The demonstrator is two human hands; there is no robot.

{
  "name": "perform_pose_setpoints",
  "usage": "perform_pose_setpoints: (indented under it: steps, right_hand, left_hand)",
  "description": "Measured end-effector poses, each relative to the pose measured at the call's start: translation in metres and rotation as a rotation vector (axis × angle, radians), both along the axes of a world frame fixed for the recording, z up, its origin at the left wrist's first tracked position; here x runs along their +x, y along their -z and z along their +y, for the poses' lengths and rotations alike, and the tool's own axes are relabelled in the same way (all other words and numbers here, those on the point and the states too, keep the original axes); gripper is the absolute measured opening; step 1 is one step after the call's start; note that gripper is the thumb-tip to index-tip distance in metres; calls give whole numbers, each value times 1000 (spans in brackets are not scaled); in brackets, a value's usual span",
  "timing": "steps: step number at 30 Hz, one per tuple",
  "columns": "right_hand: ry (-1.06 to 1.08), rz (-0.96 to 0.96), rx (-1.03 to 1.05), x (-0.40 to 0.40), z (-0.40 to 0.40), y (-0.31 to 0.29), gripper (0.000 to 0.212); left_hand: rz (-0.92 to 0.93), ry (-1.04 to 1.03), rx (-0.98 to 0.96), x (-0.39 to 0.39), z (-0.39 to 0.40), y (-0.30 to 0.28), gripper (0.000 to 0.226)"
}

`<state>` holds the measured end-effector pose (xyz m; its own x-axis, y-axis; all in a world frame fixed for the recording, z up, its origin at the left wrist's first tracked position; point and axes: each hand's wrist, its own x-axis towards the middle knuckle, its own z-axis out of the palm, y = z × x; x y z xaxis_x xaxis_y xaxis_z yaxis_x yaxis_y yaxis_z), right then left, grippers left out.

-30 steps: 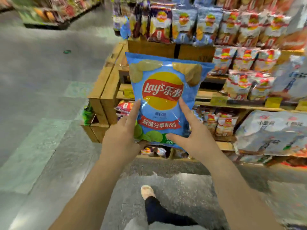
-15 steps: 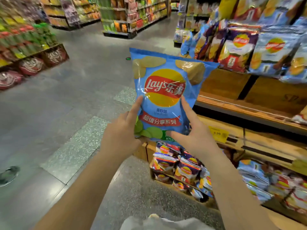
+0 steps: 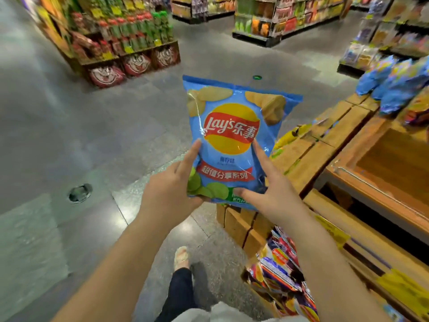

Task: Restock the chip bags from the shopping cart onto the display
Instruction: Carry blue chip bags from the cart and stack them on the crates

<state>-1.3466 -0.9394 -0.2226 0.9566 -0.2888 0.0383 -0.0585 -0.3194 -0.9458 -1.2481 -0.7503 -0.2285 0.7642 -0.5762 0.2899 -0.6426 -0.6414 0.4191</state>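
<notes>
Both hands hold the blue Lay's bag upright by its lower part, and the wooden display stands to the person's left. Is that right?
Not quite. The head view shows the wooden display to the person's right, not the left. The rest holds: the left hand and right hand hold the blue Lay's bag upright by its lower part.

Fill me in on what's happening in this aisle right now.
A person is holding a light-blue Lay's chip bag upright in front of them with both hands. The left hand grips its lower left edge and the right hand its lower right corner, fingers spread up the front. The stepped wooden display stands to the person's right, with more chip bags on its bottom tier. The bag is not yet on a shelf. No shopping cart is in view.
</notes>
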Motion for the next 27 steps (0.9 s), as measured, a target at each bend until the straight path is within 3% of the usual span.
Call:
perform_pose_setpoints:
  steps: [4, 19, 27]
  right_hand:
    - [12, 24, -37, 70, -10, 6, 92]
    - [322, 13, -5, 299, -87, -1, 92]
    - [422, 6, -41, 411, -173, 7, 93]
  left_hand:
    - [3, -29, 12, 73, -10, 6, 116]
    - [-95, 310, 31, 354, -127, -4, 114]
    - [-191, 409, 36, 483, -227, 0, 111]
